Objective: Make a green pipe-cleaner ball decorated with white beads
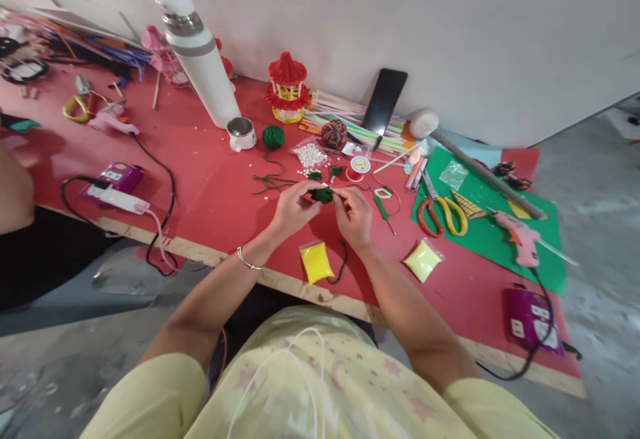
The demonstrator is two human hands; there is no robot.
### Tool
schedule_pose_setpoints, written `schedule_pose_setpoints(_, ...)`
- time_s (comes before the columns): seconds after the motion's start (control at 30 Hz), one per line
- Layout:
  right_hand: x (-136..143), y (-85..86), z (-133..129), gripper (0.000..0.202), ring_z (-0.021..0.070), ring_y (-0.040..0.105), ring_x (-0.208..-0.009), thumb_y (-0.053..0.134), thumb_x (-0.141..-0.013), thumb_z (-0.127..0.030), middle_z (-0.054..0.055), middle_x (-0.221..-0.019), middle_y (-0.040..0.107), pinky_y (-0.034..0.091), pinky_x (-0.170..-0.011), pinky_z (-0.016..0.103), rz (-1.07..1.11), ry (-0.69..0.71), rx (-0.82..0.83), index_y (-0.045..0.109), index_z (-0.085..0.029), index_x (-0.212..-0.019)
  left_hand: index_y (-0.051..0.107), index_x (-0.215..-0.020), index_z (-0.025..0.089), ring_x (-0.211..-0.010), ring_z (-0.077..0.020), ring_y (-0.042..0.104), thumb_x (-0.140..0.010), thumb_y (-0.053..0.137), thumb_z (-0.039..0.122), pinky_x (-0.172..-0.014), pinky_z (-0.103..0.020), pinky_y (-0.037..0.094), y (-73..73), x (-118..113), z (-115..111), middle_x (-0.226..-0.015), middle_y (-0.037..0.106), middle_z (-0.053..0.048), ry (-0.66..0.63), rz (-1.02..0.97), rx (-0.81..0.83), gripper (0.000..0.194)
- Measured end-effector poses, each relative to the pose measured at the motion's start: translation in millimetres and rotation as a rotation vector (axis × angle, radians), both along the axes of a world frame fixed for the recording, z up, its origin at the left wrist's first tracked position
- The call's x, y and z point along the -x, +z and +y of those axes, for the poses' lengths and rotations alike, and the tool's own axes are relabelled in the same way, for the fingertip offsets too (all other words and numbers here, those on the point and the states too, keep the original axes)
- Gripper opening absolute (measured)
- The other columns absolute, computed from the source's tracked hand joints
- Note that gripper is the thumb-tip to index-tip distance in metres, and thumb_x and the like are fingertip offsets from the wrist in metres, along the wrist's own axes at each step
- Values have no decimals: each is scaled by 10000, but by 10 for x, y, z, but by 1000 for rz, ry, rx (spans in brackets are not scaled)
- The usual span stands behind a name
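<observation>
Between my two hands, over the middle of the red table, is a small dark green yarn piece [321,195]. My left hand [295,211] pinches its left side between thumb and fingers. At its right edge my right hand [354,215] has thumb and forefinger pressed together; what exactly they grip is too small to make out. Just beyond lie a bag of white beads [309,153], loose beads and small green yarn bits [315,175]. A green-handled crochet hook [382,207] rests right of my right hand. A green yarn ball [273,137] sits farther back, with strands trailing from it.
Nearer me lie a yellow packet [317,263] and a pale yellow packet [423,260]. To the right are scissors [442,212], a pink glue gun [523,239] and a purple power box [534,319]. A tall white flask [203,65] stands at the back left. Another person's arm [15,192] shows at far left.
</observation>
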State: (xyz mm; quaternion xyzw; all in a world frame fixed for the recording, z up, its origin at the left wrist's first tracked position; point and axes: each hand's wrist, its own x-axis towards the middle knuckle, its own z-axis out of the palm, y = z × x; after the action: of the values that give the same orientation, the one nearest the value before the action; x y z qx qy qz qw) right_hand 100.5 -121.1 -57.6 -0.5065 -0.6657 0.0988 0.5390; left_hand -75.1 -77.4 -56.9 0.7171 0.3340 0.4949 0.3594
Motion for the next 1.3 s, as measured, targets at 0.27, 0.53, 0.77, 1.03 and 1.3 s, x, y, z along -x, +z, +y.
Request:
schedule_pose_setpoints(0.27, -46, -99, 25, 153, 226, 666, -957, 499, -1037, -263, 93, -1003, 680, 578, -836, 392, -120, 3, -102, 648, -246, -1067, 743, -1130, 208, -1080, -223, 693, -796, 668, 115, -964, -371, 568, -8, -4, 35, -1121, 735, -86, -133, -122, 67, 355)
schedule_pose_setpoints(0.53, -19, -36, -36, 194, 228, 674, -1021, 533, -1019, -218, 107, -1093, 683, 590, -864, 390, -174, 34, -122, 648, -260, -1170, 699, -1042, 190, -990, -195, 668, -834, 739, 267, -768, -297, 624, 18, -31, 15, -1072, 670, -84, -204, -291, 221, 226)
schedule_pose_setpoints(0.77, 17, 61, -111, 371, 238, 661, -1014, 624, -946, -230, 123, -1173, 638, 612, -798, 387, -76, 133, -121, 568, -255, -1312, 668, -1069, 207, -959, -179, 672, -818, 816, 345, -846, -310, 585, -5, -8, 45, -1022, 682, -64, -287, -373, 340, 322)
schedule_pose_setpoints(1.03, -12, -14, -52, 272, 211, 658, -962, 614, -973, -243, 95, -1088, 626, 609, -786, 360, -88, 138, -74, 623, -277, -1242, 665, -1073, 206, -959, -177, 661, -795, 815, 302, -836, -288, 539, -43, 25, 92, -1019, 680, -54, -299, -261, 338, 331)
schedule_pose_setpoints(1.3, 7, 6, -40, 152, 213, 664, -972, 634, -969, -290, 97, -1061, 660, 600, -838, 384, -50, 149, -45, 645, -245, -1113, 672, -966, 191, -917, -178, 660, -709, 782, 215, -835, -308, 534, 5, 17, 94, -956, 690, -40, -155, -205, 212, 281)
